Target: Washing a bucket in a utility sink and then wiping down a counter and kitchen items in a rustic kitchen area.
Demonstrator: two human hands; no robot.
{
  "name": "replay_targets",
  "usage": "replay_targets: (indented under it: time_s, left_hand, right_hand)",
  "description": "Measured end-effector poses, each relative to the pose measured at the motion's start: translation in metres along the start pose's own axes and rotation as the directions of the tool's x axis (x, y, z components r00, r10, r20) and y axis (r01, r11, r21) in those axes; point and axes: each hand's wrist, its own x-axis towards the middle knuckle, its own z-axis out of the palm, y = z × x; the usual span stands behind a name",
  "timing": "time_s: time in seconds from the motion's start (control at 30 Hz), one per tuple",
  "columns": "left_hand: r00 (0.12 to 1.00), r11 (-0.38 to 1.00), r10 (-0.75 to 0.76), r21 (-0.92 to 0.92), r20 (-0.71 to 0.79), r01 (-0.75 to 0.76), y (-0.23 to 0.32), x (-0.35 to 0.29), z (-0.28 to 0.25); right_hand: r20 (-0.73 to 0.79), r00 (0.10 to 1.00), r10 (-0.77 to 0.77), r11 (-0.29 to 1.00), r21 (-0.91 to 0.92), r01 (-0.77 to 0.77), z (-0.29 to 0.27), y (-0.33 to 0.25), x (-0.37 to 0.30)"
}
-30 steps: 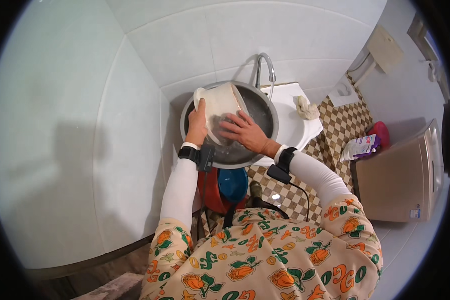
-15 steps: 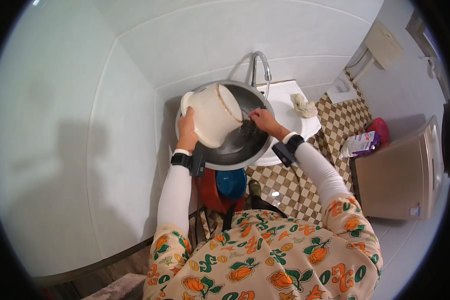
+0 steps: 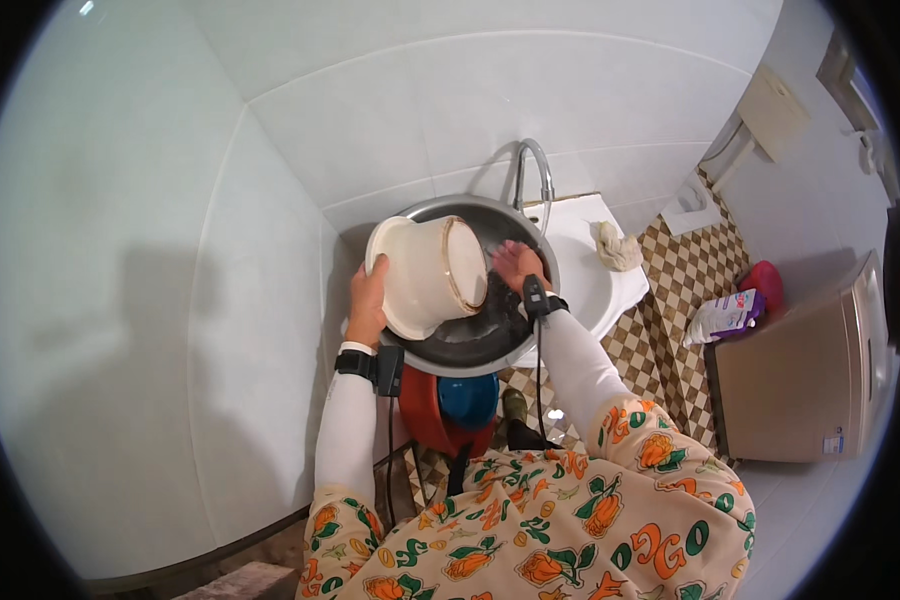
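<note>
A cream-coloured pot with a brown-ringed base lies tipped on its side over a large grey metal basin. My left hand grips the pot's flared rim at its left side. To the right of the pot's base, my right hand is over the basin, palm turned up and fingers loosely apart, holding nothing I can see. Water shows in the basin below the hands. A curved chrome faucet rises behind the basin's right side. The pot's mouth faces left and its inside is hidden.
The basin rests partly over a white washbasin, with a crumpled pale cloth on its right edge. Red and blue tubs stand below. At right are a beige cabinet, a white-and-purple package and checkered floor.
The pot has turned so its base faces more to the right. My right hand has rolled from closed fingers near the pot's edge to an upturned palm. The view has shifted slightly.
</note>
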Motion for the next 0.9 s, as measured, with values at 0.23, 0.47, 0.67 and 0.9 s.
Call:
replay_targets:
  time_s: [0.23, 0.47, 0.67, 0.9]
  left_hand:
    - [0.965, 0.964, 0.252, 0.110, -0.070, -0.244, 0.017, -0.008, -0.025]
    - [0.913, 0.928, 0.317, 0.282, -0.258, -0.243, 0.001, 0.014, -0.038]
    - [0.912, 0.880, 0.329, 0.429, -0.243, -0.203, 0.000, 0.001, -0.053]
    - [0.941, 0.870, 0.287, 0.460, -0.179, -0.178, -0.002, 0.013, -0.018]
  right_hand:
    - [0.660, 0.704, 0.263, 0.947, -0.037, -0.320, 0.155, -0.026, -0.097]
    - [0.539, 0.773, 0.334, 0.740, -0.658, 0.139, 0.236, -0.040, -0.179]
    - [0.395, 0.908, 0.142, 0.753, -0.639, 0.160, 0.173, -0.024, -0.118]
    - [0.204, 0.977, -0.055, 0.482, -0.852, 0.205, -0.028, 0.011, 0.061]
